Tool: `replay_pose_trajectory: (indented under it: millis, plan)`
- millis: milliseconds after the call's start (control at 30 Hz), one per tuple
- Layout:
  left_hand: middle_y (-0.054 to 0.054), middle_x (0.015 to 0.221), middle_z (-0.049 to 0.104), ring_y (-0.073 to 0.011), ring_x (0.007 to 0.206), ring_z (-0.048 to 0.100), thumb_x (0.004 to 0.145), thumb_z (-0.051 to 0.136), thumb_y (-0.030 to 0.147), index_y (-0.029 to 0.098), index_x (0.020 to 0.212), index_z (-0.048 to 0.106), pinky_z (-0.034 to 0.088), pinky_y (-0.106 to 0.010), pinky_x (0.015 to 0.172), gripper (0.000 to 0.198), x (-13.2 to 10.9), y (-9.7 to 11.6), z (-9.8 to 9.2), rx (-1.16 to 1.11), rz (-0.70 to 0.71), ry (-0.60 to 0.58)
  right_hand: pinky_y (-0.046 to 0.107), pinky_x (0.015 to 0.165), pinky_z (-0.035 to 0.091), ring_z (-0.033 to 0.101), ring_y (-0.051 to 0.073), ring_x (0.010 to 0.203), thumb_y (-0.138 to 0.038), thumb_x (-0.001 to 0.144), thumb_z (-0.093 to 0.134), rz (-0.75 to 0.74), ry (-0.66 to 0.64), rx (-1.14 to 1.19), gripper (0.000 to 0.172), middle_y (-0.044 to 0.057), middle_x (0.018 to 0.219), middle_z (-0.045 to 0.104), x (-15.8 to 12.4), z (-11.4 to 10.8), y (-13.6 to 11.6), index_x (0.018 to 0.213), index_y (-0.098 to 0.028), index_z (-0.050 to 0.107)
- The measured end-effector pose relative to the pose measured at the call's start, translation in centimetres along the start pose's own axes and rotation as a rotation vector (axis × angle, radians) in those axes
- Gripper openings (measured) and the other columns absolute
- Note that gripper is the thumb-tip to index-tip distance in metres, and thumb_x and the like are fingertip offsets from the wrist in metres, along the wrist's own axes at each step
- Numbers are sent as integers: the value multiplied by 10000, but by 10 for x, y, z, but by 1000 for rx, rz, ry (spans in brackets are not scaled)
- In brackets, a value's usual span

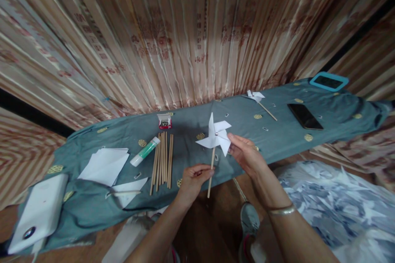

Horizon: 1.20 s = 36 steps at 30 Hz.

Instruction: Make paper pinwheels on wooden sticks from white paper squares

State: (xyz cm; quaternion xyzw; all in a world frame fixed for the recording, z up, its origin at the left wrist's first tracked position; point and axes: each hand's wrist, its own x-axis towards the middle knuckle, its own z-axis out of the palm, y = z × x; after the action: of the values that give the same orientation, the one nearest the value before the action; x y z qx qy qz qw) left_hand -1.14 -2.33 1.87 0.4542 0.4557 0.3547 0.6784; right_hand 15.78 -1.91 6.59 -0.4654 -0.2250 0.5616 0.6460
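A white paper pinwheel (pixel 212 137) with a metal pin at its centre is held upright over the front of the cloth-covered table. My left hand (pixel 193 183) pinches its wooden stick below the blades. The fingers of my right hand (pixel 245 152) are closed on the edge of a right-hand blade. Left of my left hand lie several loose wooden sticks (pixel 162 160), a green-and-white glue stick (pixel 145 152) and a small open red box (pixel 164 122) of metal pins. Another pinwheel (pixel 256 97) rests farther back on the right.
On the left are a stack of white paper (pixel 105 165), a cut paper piece (pixel 128 197) and a white power bank (pixel 40 213). A black phone (pixel 305 116) and a blue-framed device (pixel 328 81) lie right. A plastic bag of paper pieces (pixel 342 205) stands below; a curtain (pixel 185 41) hangs behind.
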Motion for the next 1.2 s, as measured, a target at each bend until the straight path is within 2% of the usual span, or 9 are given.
replay_pose_trajectory:
  millis: [600,800,900,1000,1200]
  plan:
    - [-58,725,739,-161,661,624,514,828,377,187,681,776,485,-261,671,258,0,3,2,-27,11,33,253,673,471,600,113,626,-396,500,881,60,-8,19,299,3,656,710,-1,5,9,680,-202,743]
    - [-69,731,742,-163,650,621,478,848,395,177,677,773,485,-265,659,305,2,4,3,-52,12,60,247,637,470,604,127,657,-420,563,843,17,0,-39,271,17,705,709,-2,5,16,690,-204,743]
    - [-49,680,727,-130,596,577,486,844,385,177,686,774,459,-242,624,297,3,5,3,-89,7,97,253,642,461,593,129,658,-485,590,807,-40,9,-190,287,10,682,696,-4,5,22,656,-214,739]
    - [-25,612,695,-110,559,532,513,833,381,174,692,774,433,-231,600,280,5,6,5,-107,25,114,272,629,454,567,137,619,-473,561,817,-97,-26,-320,277,8,633,680,-8,7,31,610,-214,733]
    - [-15,578,669,-108,540,510,513,831,414,175,688,772,419,-236,574,302,12,1,10,-122,57,88,292,609,450,556,148,589,-437,542,810,-154,-11,-354,247,-2,595,653,-15,12,48,530,-219,696]
